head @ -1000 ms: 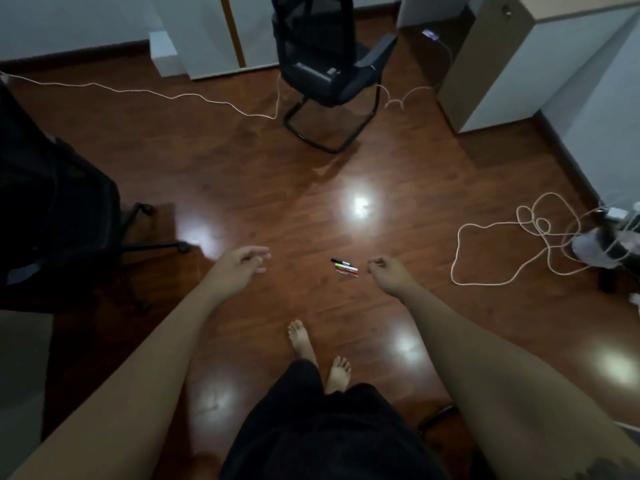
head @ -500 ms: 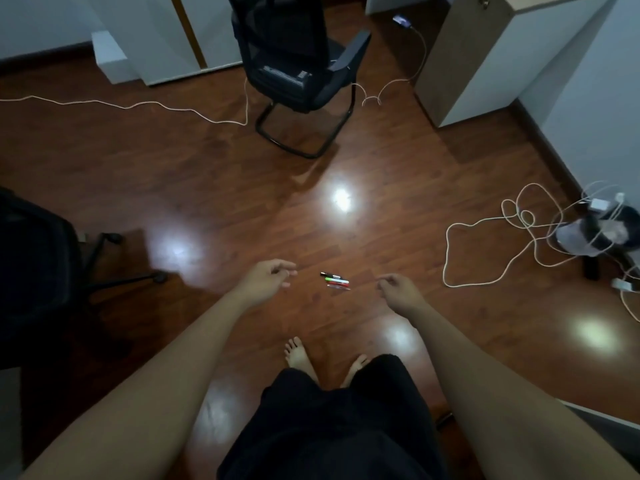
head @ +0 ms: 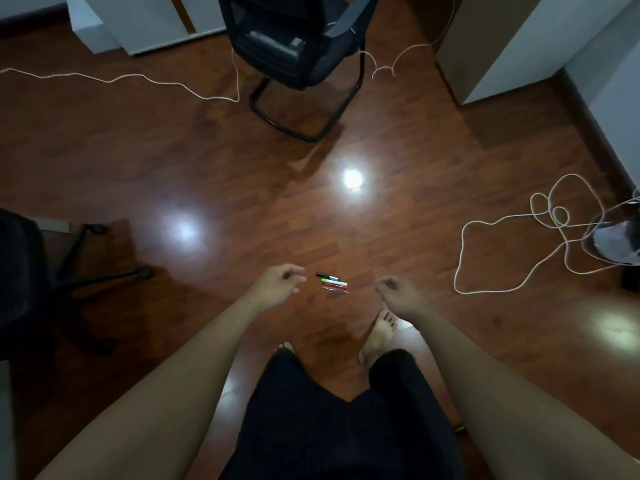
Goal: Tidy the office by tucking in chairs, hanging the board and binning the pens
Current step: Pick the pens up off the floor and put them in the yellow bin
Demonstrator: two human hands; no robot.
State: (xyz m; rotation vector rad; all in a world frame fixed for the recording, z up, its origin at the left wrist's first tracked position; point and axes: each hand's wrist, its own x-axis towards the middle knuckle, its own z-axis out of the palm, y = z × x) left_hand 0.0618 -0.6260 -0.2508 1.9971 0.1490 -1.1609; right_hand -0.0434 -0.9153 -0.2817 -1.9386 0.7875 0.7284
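Observation:
A small bunch of pens [head: 333,283] lies on the dark wooden floor: a black marker, a green marker and a red pen, side by side. My left hand [head: 277,285] hovers just left of them with fingers loosely curled, holding nothing. On the other side of the pens my right hand [head: 398,295] hangs a little further off, fingers also loosely curled and empty. A black cantilever office chair [head: 294,39] stands at the top centre. Part of a black swivel chair [head: 31,271] fills the left edge.
A white cable [head: 138,77] runs across the floor at the top left. Another white cable [head: 519,244] lies coiled at the right near a fan base [head: 620,240]. A beige cabinet [head: 502,46] stands at the top right. My bare feet [head: 379,336] are below the pens.
The view has shifted forward and down, so the pens sit closer beneath me. Both hands have drawn nearer to the pens, the left one closing in from the left.

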